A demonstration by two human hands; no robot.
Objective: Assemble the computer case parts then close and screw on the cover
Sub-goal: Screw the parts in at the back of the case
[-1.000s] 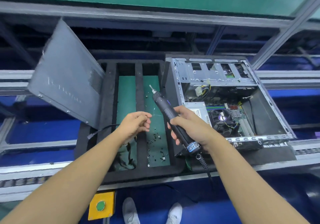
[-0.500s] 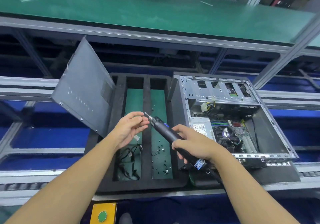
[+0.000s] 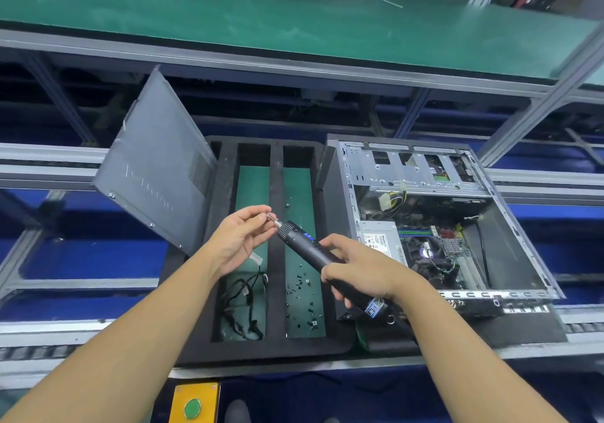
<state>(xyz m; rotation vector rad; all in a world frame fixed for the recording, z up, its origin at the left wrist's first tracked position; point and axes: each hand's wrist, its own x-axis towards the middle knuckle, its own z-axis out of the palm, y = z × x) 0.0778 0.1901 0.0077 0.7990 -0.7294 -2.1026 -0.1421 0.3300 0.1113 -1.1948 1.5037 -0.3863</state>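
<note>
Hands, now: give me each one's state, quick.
Left hand: pinches what looks like a screw at the tip of the screwdriver.
Right hand: grips the screwdriver's body.

Tip of my screwdriver (image 3: 300, 239) hidden between the fingertips of my left hand (image 3: 240, 242), whatever I pinch there too small to tell, its grip buried under my right hand (image 3: 362, 269), lettering on the cover (image 3: 153, 164) too faint to read, yellow button box (image 3: 194, 403) cut by the bottom edge
</note>
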